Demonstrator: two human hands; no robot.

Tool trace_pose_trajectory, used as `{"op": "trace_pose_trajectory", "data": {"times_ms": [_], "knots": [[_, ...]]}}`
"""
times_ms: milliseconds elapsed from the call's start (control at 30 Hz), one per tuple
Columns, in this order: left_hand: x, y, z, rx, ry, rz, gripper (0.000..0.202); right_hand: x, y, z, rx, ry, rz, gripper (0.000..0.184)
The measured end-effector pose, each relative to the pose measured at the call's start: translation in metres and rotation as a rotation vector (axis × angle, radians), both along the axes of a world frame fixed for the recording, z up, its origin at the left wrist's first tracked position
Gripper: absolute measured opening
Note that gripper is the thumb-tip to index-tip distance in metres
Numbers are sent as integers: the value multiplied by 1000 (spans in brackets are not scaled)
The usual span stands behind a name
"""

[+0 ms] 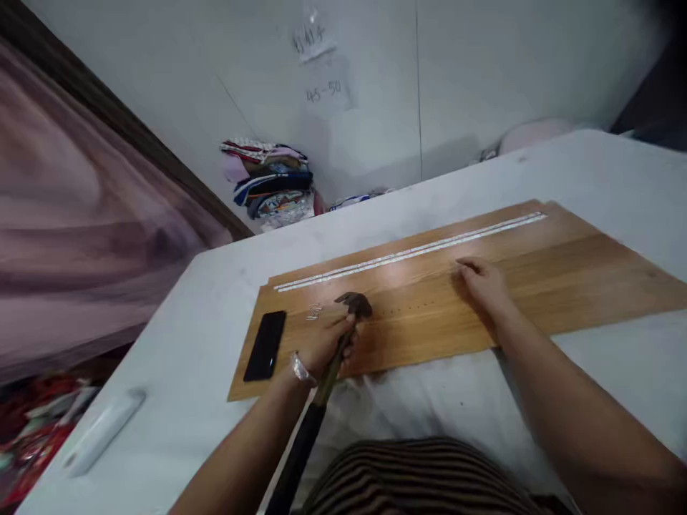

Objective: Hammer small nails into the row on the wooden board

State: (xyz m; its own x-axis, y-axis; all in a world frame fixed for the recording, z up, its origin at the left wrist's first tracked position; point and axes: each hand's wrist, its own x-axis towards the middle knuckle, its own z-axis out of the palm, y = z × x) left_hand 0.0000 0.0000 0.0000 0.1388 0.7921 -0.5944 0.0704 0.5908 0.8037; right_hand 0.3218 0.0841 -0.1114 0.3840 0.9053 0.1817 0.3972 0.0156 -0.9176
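My left hand (328, 342) grips a claw hammer (333, 372) high on its shaft, close under the dark head. The head hovers over or rests on a wooden board (418, 336); I cannot tell which. Along the board, right of the hammer, runs a row of small dark nails or holes (411, 308). My right hand (483, 281) is closed in a pinch above the board, right of that row. Whatever its fingertips hold is too small to make out. A few loose nails (314, 312) lie left of the hammer head.
Two long white marked strips (408, 254) lie along the board's far side. A black phone (265, 345) rests at its left end. The board lies on a white-covered surface (177, 343), with a white cylindrical object (107, 431) at left. Folded clothes (276, 182) are stacked by the wall.
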Motion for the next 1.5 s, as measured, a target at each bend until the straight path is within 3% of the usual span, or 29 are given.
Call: {"op": "trace_pose_trajectory", "data": {"times_ms": [267,500,700,1367,1500], "knots": [[0,-2,13,7,-63,1,46,2,1,-2,4,-4,-4,28],[-2,-1,5,-7,-23,-9,46,3,2,-4,8,-10,-9,28],[-2,-1,10,24,-66,-8,44,2,1,-1,-8,-15,-21,29],[-2,-2,4,-8,-37,7,44,2,-1,3,-19,-10,-18,29],[-1,-3,8,1,-62,4,43,2,0,2,-18,-8,-15,31]]}}
